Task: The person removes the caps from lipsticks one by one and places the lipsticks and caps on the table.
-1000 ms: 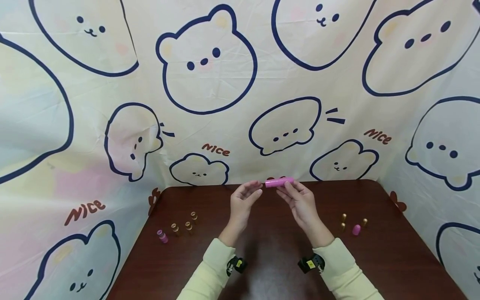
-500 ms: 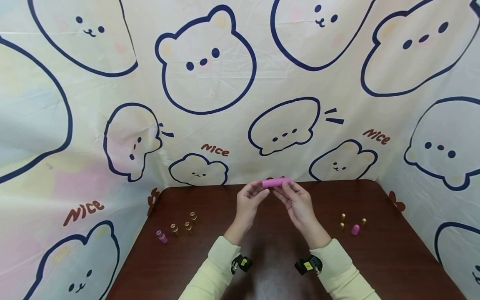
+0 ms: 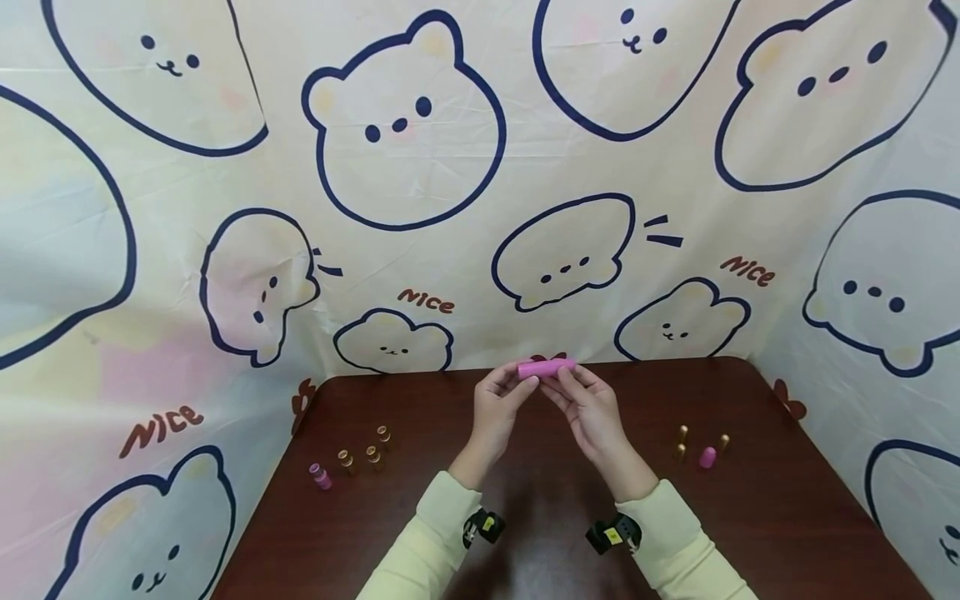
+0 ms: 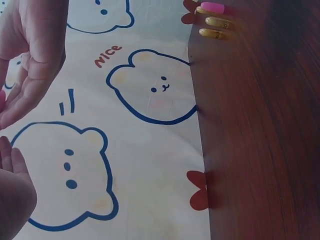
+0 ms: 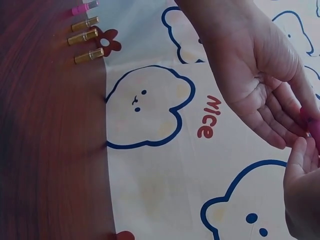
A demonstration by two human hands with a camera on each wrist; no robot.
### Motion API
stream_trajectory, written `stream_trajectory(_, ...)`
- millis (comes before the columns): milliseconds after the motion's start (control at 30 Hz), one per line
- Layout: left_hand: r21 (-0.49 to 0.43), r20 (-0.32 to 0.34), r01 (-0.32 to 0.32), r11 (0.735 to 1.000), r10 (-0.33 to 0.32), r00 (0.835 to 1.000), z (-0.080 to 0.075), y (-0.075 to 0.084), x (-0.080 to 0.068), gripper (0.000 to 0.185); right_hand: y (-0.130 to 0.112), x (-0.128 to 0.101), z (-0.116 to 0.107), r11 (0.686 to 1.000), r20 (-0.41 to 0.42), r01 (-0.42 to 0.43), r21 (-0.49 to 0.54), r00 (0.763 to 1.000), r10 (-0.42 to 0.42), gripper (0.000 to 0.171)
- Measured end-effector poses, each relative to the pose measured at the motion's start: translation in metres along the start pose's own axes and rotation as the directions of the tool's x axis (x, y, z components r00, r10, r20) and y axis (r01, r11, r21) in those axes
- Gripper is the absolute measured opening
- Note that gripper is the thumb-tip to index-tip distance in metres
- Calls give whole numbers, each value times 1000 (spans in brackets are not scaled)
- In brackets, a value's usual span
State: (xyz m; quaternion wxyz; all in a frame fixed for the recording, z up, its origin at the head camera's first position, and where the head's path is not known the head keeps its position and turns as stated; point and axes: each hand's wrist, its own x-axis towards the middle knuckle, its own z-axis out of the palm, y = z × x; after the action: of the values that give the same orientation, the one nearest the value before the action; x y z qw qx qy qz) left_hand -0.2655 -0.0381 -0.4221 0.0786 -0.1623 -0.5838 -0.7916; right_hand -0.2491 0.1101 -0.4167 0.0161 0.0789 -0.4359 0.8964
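A pink tube [image 3: 546, 367] is held level above the far edge of the dark wooden table [image 3: 540, 533]. My right hand [image 3: 562, 385] grips its right part, with the fingers curled under it. My left hand [image 3: 519, 383] pinches the tube's left end with its fingertips. In the right wrist view the left hand [image 5: 250, 65] reaches in from above and a sliver of the pink tube [image 5: 313, 125] shows at the right edge. The left wrist view shows both hands only partly, at its left edge.
On the table's left lie a small pink-capped tube [image 3: 320, 476] and three gold tubes [image 3: 372, 455]. On its right lie a pink cap [image 3: 707, 457] and three gold caps [image 3: 682, 433]. A bear-print cloth [image 3: 405, 125] hangs behind and beside the table.
My left hand has moved right and taken hold of the tube's left end. My right hand has shifted the tube slightly left.
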Motion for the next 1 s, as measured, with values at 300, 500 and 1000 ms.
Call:
stream_trajectory(300, 28, -42, -48, 998, 49, 998, -1, -8, -1, 26, 3, 0, -1, 998, 3, 32, -56, 999, -32, 25)
stream_trajectory(500, 63, -42, -81, 995, 84, 996, -3, -10, -2, 26, 4, -1, -1, 994, -20, 40, -106, 999, -43, 42)
stream_trajectory(1000, 76, -35, -69, 995, 72, 997, -2, -11, -4, 24, 4, -1, -2, 986, -46, 53, -161, 997, -62, 38)
